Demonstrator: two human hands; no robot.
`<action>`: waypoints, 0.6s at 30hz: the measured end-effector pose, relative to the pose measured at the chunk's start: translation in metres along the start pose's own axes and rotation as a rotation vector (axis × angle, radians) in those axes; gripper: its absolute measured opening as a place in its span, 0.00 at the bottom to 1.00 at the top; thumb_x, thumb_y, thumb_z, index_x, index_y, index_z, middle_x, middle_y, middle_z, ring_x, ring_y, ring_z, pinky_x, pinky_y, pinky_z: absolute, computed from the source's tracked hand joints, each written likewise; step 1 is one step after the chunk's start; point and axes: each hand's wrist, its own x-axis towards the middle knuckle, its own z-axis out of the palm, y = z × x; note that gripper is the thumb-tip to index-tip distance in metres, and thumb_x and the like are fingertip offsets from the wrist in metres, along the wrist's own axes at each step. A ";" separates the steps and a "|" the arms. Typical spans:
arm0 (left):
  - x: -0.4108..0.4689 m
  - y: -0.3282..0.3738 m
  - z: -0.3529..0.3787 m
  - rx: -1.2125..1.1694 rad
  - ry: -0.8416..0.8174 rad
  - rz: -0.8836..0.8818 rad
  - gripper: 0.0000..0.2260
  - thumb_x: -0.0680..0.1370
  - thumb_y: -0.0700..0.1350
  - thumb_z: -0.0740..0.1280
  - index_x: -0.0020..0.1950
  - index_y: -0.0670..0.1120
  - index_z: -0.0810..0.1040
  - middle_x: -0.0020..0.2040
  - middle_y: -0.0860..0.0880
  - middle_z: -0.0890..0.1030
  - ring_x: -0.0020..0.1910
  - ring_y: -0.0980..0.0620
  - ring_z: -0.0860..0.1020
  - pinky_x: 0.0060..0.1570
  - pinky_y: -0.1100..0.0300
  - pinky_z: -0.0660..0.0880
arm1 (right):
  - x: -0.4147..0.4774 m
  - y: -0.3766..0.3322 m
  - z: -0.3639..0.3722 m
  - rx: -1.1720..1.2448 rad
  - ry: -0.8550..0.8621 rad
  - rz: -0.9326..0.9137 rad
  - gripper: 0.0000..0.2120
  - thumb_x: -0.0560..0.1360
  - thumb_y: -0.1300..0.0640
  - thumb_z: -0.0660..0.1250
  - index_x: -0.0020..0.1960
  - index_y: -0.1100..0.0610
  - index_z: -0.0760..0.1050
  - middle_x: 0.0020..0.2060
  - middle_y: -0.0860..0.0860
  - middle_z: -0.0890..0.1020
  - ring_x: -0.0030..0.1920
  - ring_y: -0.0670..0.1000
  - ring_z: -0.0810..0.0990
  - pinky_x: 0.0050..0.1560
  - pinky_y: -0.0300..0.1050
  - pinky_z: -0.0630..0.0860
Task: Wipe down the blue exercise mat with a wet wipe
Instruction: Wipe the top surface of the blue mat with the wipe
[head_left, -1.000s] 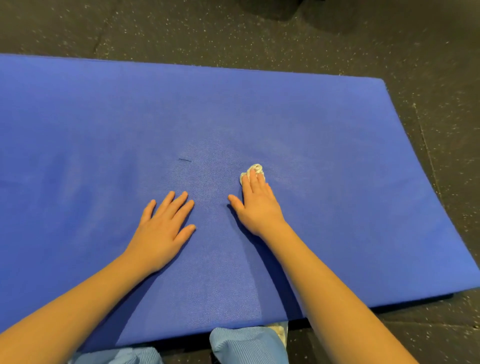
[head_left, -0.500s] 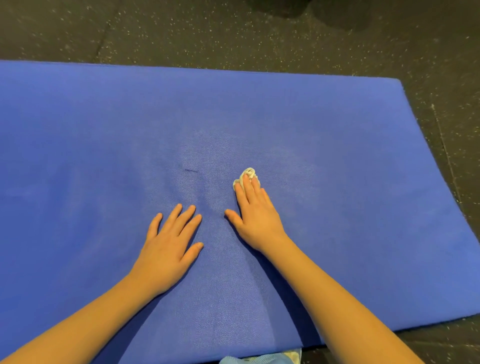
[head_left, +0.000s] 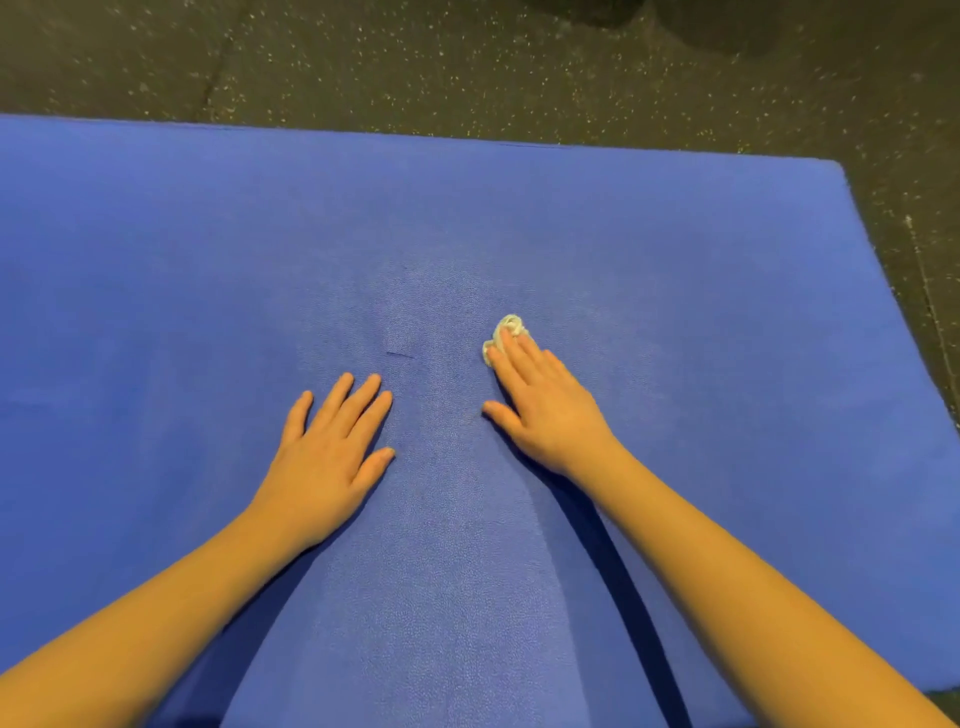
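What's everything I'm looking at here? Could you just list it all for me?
exercise mat: one, blue, lying on the floor and filling most of the view
wet wipe: one, whitish, bunched up, on the mat's middle under the right fingertips
small mark: one, dark, on the mat left of the wipe
floor: dark grey with pale specks, beyond and right of the mat
dark shape: one, at the top edge, too dim to identify
left hand: one, flat on the mat
right hand: one, straight fingers pressing the wipe
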 end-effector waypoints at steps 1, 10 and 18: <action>0.001 -0.002 0.000 -0.006 0.002 0.006 0.33 0.81 0.63 0.40 0.75 0.45 0.65 0.76 0.49 0.61 0.75 0.49 0.53 0.72 0.43 0.51 | 0.009 0.007 -0.003 -0.006 0.019 0.044 0.33 0.81 0.44 0.55 0.79 0.56 0.47 0.78 0.53 0.43 0.78 0.52 0.41 0.76 0.51 0.48; 0.015 -0.012 0.000 0.047 -0.002 0.036 0.31 0.81 0.62 0.42 0.76 0.46 0.63 0.77 0.47 0.61 0.76 0.47 0.54 0.71 0.41 0.49 | 0.038 0.006 -0.007 0.020 0.023 0.000 0.34 0.80 0.41 0.52 0.79 0.57 0.46 0.78 0.54 0.42 0.78 0.53 0.40 0.77 0.50 0.46; 0.045 -0.032 -0.007 0.068 -0.008 0.053 0.29 0.81 0.62 0.43 0.77 0.48 0.61 0.78 0.49 0.57 0.77 0.47 0.52 0.72 0.41 0.49 | 0.100 0.023 -0.030 0.062 0.084 0.277 0.34 0.81 0.42 0.53 0.79 0.59 0.46 0.78 0.57 0.41 0.77 0.55 0.39 0.76 0.51 0.46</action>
